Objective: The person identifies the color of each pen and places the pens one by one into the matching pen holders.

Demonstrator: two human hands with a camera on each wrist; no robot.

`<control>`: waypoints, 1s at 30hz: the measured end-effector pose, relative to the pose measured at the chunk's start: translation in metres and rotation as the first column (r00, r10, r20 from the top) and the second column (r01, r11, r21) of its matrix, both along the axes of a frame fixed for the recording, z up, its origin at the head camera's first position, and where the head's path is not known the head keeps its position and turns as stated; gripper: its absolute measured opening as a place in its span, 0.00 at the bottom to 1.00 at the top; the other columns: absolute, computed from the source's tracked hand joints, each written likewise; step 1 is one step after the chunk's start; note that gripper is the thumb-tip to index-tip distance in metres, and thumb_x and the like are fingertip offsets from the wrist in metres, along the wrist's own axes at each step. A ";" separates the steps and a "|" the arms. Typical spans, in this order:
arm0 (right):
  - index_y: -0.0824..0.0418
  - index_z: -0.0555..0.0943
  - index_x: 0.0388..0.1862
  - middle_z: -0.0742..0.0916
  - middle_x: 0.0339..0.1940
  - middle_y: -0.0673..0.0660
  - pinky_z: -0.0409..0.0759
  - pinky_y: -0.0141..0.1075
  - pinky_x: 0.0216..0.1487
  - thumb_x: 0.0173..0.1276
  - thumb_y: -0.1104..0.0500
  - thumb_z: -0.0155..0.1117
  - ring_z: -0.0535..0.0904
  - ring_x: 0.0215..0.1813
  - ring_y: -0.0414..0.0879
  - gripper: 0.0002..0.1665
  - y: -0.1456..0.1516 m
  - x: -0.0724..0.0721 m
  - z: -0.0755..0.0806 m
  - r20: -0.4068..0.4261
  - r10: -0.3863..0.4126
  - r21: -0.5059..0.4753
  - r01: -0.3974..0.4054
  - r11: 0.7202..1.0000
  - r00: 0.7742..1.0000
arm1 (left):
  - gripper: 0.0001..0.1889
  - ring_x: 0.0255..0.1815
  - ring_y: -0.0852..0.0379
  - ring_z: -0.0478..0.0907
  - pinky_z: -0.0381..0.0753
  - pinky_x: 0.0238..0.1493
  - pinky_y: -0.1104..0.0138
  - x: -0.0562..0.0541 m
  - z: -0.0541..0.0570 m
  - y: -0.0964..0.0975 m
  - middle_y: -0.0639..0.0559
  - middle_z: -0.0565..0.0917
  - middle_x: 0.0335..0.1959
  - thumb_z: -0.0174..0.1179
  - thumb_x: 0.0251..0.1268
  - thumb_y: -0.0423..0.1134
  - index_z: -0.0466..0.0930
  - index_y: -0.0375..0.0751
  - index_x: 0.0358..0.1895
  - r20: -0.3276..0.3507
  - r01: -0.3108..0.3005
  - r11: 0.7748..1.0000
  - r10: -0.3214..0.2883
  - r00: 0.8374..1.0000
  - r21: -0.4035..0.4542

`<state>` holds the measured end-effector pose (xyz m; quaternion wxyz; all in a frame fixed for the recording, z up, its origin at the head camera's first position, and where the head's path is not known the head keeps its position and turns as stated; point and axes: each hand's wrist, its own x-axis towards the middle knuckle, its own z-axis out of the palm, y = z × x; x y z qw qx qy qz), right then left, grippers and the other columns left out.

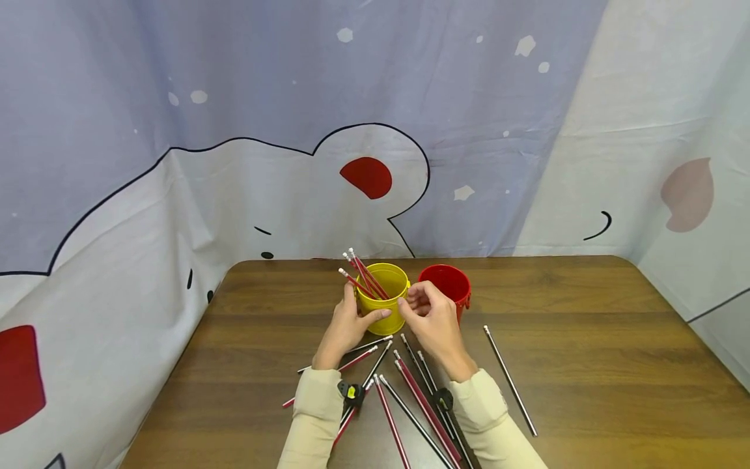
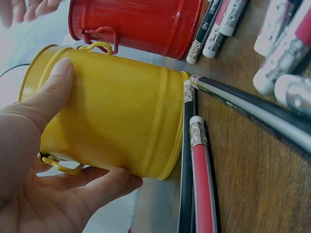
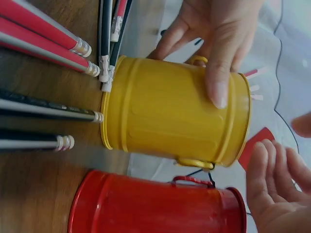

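A small yellow bucket (image 1: 387,324) stands upright at the table's far side, with three red pencils (image 1: 362,277) leaning in it, white erasers up. Around its left side my left hand (image 1: 344,331) grips it, thumb across the front below the rim and fingers behind, as the left wrist view shows. My right hand (image 1: 436,327) is just right of the yellow rim, in front of a red bucket (image 1: 465,306). Its fingers (image 3: 272,172) are loosely bent and nothing shows between them and the thumb. The red bucket's inside is partly hidden by that hand.
Several red pencils (image 1: 390,417) and black pencils (image 1: 418,426) lie loosely between my forearms, some with eraser ends close to the yellow bucket's base. One black pencil (image 1: 510,380) lies apart at the right. Behind the wooden table (image 1: 586,312) hangs a printed curtain (image 1: 263,78).
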<state>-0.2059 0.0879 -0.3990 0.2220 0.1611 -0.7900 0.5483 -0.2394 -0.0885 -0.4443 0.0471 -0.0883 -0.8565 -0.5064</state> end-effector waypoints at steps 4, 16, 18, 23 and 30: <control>0.62 0.77 0.31 0.81 0.25 0.52 0.81 0.31 0.31 0.55 0.65 0.65 0.77 0.27 0.42 0.06 0.007 0.004 -0.007 0.060 0.002 0.079 -0.007 0.997 0.998 | 0.40 0.56 0.50 0.72 0.70 0.59 0.54 0.000 0.000 -0.002 0.45 0.73 0.55 0.64 0.50 0.55 0.53 0.47 0.63 0.008 0.003 1.000 -0.003 1.000 0.012; 0.59 0.75 0.24 0.79 0.19 0.49 0.75 0.28 0.25 0.50 0.68 0.65 0.73 0.22 0.40 0.08 0.014 0.018 -0.021 0.308 0.026 0.367 -0.144 0.919 0.951 | 0.40 0.55 0.52 0.72 0.70 0.59 0.56 0.001 0.000 0.001 0.47 0.74 0.53 0.65 0.50 0.56 0.54 0.46 0.62 0.014 0.004 1.000 -0.004 1.000 0.007; 0.59 0.75 0.22 0.79 0.18 0.49 0.74 0.29 0.23 0.50 0.68 0.65 0.72 0.20 0.39 0.08 0.014 0.020 -0.024 0.334 0.022 0.410 -0.166 0.897 0.942 | 0.40 0.55 0.52 0.72 0.69 0.59 0.56 0.001 0.000 0.002 0.47 0.74 0.53 0.64 0.50 0.56 0.54 0.47 0.62 0.017 0.012 1.000 -0.012 1.000 0.010; 0.59 0.76 0.21 0.77 0.16 0.49 0.72 0.31 0.21 0.50 0.67 0.66 0.70 0.19 0.40 0.08 0.010 0.022 -0.028 0.412 0.023 0.472 -0.236 0.849 0.911 | 0.40 0.55 0.52 0.72 0.68 0.60 0.56 0.002 0.000 0.000 0.47 0.74 0.53 0.65 0.49 0.56 0.53 0.47 0.62 0.015 0.004 1.000 -0.004 1.000 0.017; 0.57 0.75 0.16 0.74 0.12 0.48 0.66 0.33 0.16 0.47 0.66 0.66 0.67 0.16 0.42 0.09 0.006 0.023 -0.037 0.446 -0.021 0.567 -0.264 0.780 0.895 | 0.40 0.57 0.52 0.71 0.67 0.61 0.56 0.001 0.000 -0.002 0.46 0.73 0.54 0.64 0.50 0.56 0.53 0.47 0.62 0.014 0.007 1.000 -0.007 1.000 0.007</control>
